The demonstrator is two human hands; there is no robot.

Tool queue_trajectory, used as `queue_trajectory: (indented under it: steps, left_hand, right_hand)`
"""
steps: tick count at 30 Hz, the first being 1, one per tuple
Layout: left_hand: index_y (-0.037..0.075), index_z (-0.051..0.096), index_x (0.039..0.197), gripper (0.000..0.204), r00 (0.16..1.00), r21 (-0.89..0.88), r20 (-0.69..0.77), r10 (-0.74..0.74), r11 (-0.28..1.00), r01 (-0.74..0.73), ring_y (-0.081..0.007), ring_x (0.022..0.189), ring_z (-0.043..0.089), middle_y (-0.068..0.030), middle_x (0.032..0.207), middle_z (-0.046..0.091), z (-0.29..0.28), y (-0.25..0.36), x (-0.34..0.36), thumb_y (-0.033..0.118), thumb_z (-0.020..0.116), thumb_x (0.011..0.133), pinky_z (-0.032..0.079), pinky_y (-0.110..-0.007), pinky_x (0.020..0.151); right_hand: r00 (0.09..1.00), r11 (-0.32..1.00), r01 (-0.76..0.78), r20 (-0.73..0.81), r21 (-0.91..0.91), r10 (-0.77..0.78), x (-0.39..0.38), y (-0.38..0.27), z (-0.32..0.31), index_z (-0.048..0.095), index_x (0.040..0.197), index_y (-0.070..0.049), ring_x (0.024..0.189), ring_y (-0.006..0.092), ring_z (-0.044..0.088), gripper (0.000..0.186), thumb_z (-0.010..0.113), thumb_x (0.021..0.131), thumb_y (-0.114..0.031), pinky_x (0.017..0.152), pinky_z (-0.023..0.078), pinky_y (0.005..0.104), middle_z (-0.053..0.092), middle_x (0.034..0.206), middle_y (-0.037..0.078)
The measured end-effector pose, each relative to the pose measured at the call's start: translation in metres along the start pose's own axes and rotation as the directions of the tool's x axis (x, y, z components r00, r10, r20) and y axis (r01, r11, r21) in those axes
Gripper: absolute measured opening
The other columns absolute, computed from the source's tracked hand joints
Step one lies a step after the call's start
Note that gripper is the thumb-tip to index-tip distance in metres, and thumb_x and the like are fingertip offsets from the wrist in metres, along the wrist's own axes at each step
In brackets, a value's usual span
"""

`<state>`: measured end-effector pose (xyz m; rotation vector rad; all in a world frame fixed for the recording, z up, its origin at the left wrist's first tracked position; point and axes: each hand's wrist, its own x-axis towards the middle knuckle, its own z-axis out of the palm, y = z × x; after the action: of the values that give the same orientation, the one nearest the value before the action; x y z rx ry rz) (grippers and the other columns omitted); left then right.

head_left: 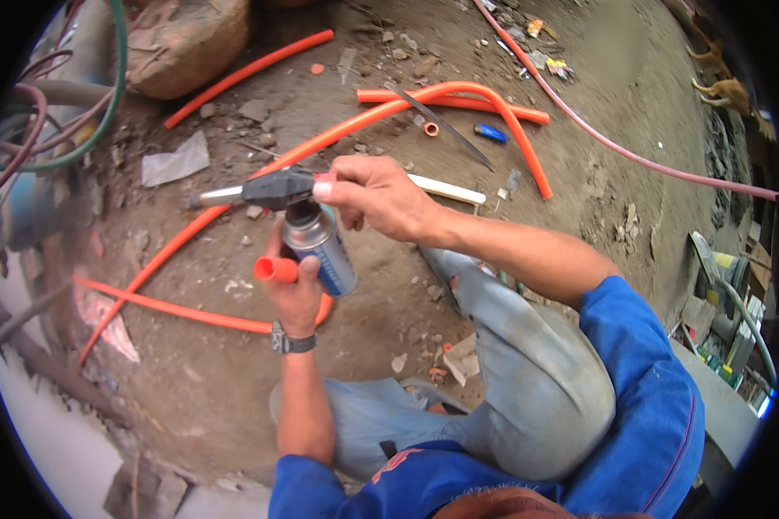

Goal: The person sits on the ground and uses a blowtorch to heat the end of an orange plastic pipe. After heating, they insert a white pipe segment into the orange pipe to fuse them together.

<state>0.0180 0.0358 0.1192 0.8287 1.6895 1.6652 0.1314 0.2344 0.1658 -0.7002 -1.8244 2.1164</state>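
A blow torch (279, 189) with a black body and metal nozzle is screwed onto a silver-and-blue gas canister (327, 255), its nozzle pointing left. My right hand (385, 199) pinches the rear end of the torch, at its knob. Lower down, my left hand (294, 298) is closed round an orange plastic pipe (275, 269) whose open end faces me. The left thumb lies against the canister, so that hand seems to grip both. No flame shows at the nozzle. The pipe's lower part runs behind my wrist.
More orange pipes (249, 76) lie on the dirt ground. Beyond my hands are a hacksaw blade (446, 130), a blue lighter (491, 133), a small orange ring (431, 129) and a white tube (447, 189). A pink hose (597, 134) crosses at right; a boulder (182, 43) sits far left.
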Motion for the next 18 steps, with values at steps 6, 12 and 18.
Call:
queue_trajectory:
  steps: [6, 12, 18]
  left_hand:
    - [-0.006, 0.046, 0.149, 0.068, 0.993, 0.188, 0.11, -0.05, 0.982, 0.028, -0.0223, 0.125, 0.059, -0.0138, 0.139, 0.059, -0.016, -0.019, 0.038, 0.028, 0.075, 0.097, 0.046, -0.037, 0.108]
    - [0.0, 0.055, 0.144, 0.063, 0.858, 0.351, 0.424, -0.291, 0.926, 0.14, -0.0178, 0.115, 0.064, -0.0102, 0.127, 0.067, -0.021, -0.012, 0.158, 0.03, 0.077, 0.094, 0.05, -0.034, 0.102]
    - [0.006, 0.056, 0.143, 0.064, 0.776, 0.518, 0.519, -0.358, 0.854, 0.047, -0.0151, 0.098, 0.069, -0.0097, 0.116, 0.07, -0.016, -0.032, 0.295, 0.043, 0.075, 0.095, 0.056, -0.032, 0.086]
  right_hand:
    - [0.99, 0.986, 0.05, -0.126, -0.161, -0.071, 0.021, 0.015, -0.021, 0.072, 0.112, -0.001, 0.071, 0.0173, 0.068, 0.044, 0.07, 0.096, -0.042, 0.067, 0.055, 0.0367, 0.071, 0.085, 0.013]
    - [0.968, 0.96, -0.248, 0.016, -0.131, 0.252, 0.1, 0.029, -0.088, 0.073, 0.108, 0.001, 0.075, 0.0153, 0.068, 0.046, 0.075, 0.094, -0.042, 0.066, 0.057, 0.0286, 0.072, 0.091, 0.009]
    - [0.914, 0.942, -0.322, -0.226, 0.099, 0.336, 0.188, 0.06, -0.116, 0.075, 0.107, 0.001, 0.078, 0.0217, 0.07, 0.033, 0.075, 0.095, -0.03, 0.069, 0.063, 0.0359, 0.071, 0.097, 0.012]
